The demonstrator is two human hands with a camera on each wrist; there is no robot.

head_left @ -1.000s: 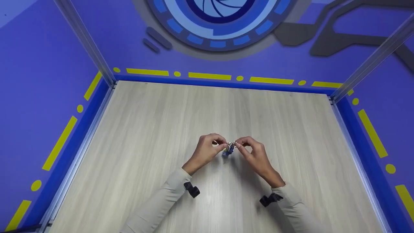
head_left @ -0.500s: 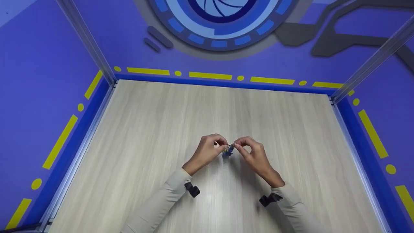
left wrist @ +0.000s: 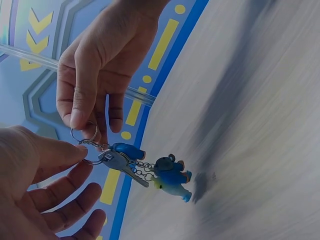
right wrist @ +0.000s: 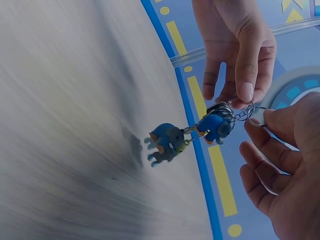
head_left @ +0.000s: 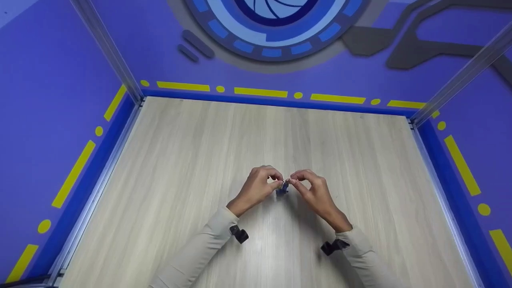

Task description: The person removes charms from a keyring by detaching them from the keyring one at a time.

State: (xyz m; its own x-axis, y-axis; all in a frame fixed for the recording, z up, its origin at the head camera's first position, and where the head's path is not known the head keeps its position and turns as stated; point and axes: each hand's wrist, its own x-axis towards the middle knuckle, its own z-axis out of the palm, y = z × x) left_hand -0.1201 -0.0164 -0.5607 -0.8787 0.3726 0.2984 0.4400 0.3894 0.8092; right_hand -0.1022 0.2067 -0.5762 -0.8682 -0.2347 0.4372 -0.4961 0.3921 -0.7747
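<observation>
My left hand (head_left: pixel 258 185) pinches a metal key ring between thumb and forefinger, over the middle front of the table. Close by on the right, my right hand (head_left: pixel 317 191) pinches a second, smaller ring (right wrist: pixel 257 125) by its edge, with a short chain on it. A silver key (left wrist: pixel 117 161) hangs among the rings. Beside it is a small blue animal charm (right wrist: pixel 214 127) with a grey head. Lower down on chains dangle another blue charm (left wrist: pixel 170 169) and a pale one with a yellow-green part (left wrist: pixel 173 189). Fingertips partly cover both rings.
Under the hands lies a pale wood-grain table (head_left: pixel 208 140). Blue-purple panels with yellow markings (head_left: pixel 261 92) stand at its back and sides, with metal posts (head_left: pixel 108 50) at the corners. Each sleeve carries a small black wrist camera (head_left: pixel 239 234).
The left hand has shifted slightly right, nearer the right fingertips. The hanging charms have turned a little, and less of their yellow shows in the head view. Both pinches stay.
</observation>
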